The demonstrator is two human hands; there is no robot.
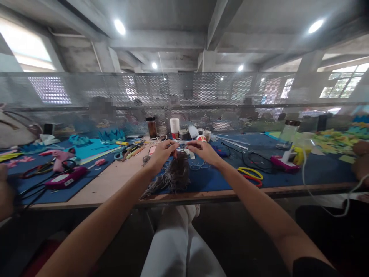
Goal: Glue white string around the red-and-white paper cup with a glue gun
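Note:
My left hand [162,154] and my right hand [205,152] are raised just above the table's near part, fingertips facing each other with a small gap between. Each has thumb and fingers brought together in a pinch. Whatever lies between the fingertips is too fine to make out. Right below them is a bundle of grey yarn [179,175], its loose strands fanning out to the left along the table edge. Some thin pale cord [200,166] lies on the blue mat to the right of the yarn.
Scissors [118,155] and hand tools lie left of my hands. Behind stand a dark jar [151,127] and stacked paper cups [174,126]. Yellow and red loops [251,175] and a magenta box [285,163] sit rightward. Other people's hands show at the left [5,190] and right [361,158] edges.

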